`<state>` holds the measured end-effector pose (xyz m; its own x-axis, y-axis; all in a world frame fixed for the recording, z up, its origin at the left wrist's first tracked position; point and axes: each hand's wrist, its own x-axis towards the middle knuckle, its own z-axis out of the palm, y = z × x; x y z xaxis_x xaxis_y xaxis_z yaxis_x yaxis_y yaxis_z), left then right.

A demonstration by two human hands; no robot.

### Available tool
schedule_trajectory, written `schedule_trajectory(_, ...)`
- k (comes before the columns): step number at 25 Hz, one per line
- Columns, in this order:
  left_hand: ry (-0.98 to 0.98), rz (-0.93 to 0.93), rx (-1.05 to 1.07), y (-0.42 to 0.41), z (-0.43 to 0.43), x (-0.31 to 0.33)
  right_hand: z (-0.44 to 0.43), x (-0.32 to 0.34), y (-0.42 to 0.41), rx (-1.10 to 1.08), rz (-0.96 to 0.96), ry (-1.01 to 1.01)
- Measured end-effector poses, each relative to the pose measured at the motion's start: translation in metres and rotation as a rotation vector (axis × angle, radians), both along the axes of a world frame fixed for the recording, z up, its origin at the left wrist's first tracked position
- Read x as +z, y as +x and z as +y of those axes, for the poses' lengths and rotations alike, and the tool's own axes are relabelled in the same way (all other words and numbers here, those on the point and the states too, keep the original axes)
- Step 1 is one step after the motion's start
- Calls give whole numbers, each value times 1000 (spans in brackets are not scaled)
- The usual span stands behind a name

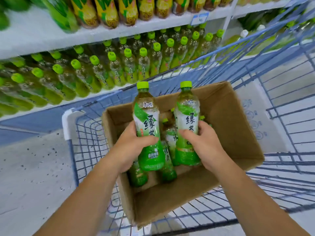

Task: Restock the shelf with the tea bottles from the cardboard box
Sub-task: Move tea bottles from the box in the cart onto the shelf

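Note:
An open cardboard box (pixel 226 116) sits in a blue wire cart. My left hand (pixel 131 147) grips a green tea bottle (pixel 147 116) with a green cap, held upright above the box. My right hand (pixel 202 143) grips a second green tea bottle (pixel 186 114), also upright, beside the first. Several more tea bottles (pixel 167 150) lie or stand inside the box below my hands. The shelf (pixel 95 97) behind the cart holds rows of the same green-capped bottles (pixel 109 68).
The blue wire cart (pixel 88 133) surrounds the box, its near rim toward the shelf. An upper shelf (pixel 51 36) carries yellow and green labelled bottles (pixel 107 12). A flattened cardboard sheet (pixel 255 116) stands in the cart right of the box. Grey speckled floor (pixel 30 176) lies at left.

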<state>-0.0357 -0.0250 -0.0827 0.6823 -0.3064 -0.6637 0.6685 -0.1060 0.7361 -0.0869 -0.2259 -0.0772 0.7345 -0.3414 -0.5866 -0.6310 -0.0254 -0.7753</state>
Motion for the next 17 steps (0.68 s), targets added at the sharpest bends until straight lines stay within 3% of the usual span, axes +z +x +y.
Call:
schedule_trajectory(8,-35,-159,64,40,129,74,140,75,32,86,-169,-137)
schedule_trajectory(17,97,-345,196,89,323,98,323,84,105,122,-274,-41)
